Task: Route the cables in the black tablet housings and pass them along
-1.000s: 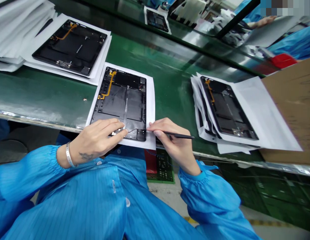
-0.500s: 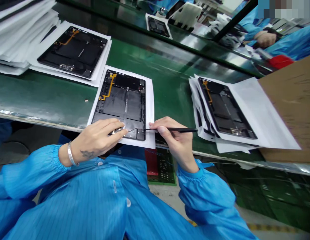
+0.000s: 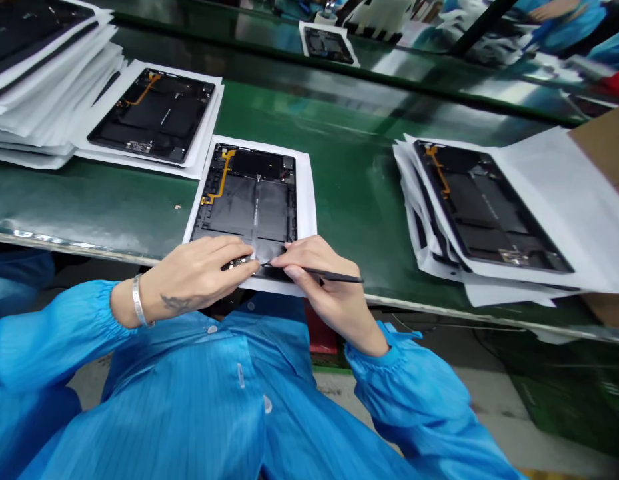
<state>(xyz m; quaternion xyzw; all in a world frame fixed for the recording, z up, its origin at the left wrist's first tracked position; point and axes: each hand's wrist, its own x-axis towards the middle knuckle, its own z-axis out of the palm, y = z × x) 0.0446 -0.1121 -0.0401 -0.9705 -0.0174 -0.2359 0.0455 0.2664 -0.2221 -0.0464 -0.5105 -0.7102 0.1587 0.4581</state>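
A black tablet housing (image 3: pixel 229 220) lies with its inside up on a white sheet (image 3: pixel 307 200), an orange flex cable (image 3: pixel 224 179) along its left side. My left hand (image 3: pixel 202 270) rests over the near edge of the housing, fingers stretched out and apart. Between those fingers shows a small metallic circuit board (image 3: pixel 238 262), partly hidden. My right hand (image 3: pixel 329 277) is closed around black tweezers (image 3: pixel 336 275), whose thin tip reaches close to the left fingertips over the near edge. What the tip touches is too small to tell.
Another open housing (image 3: pixel 156 120) lies on paper at the left, beside a tall stack of sheets (image 3: pixel 49 107). At the right, a housing (image 3: pixel 489 207) tops a paper stack near a cardboard box (image 3: pixel 606 150). A tiny part (image 3: pixel 178 207) sits near the table's front edge (image 3: pixel 89 249).
My right hand has moved left with the tweezers, bringing them nearer my left fingertips. My left hand stays on the housing. The view has shifted a little.
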